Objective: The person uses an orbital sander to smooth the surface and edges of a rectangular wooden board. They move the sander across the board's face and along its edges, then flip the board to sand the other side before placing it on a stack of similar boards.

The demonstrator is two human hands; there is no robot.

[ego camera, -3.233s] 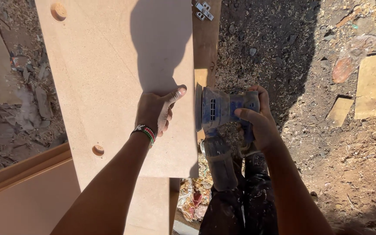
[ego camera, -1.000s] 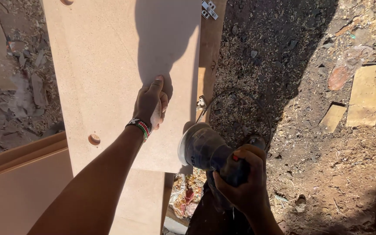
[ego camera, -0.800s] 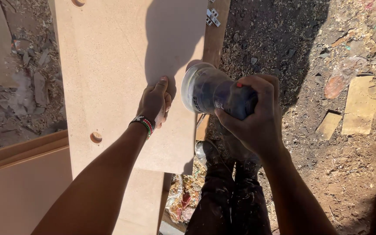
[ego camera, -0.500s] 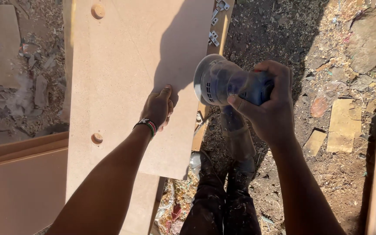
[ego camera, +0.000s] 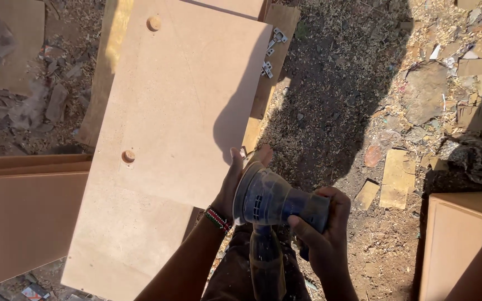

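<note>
Dusty sander gripped tight in our right hand; left hand, fingers together, holds the board edge.

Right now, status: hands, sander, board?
Right hand gripping the sander, disc side turned toward the board edge. Left hand on the near edge of the board. Two metal hinges lie by the far edge.

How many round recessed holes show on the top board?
2: one round hole near the board's far end, one round hole along its left edge. Others may hide under the left hand or sander.
</note>
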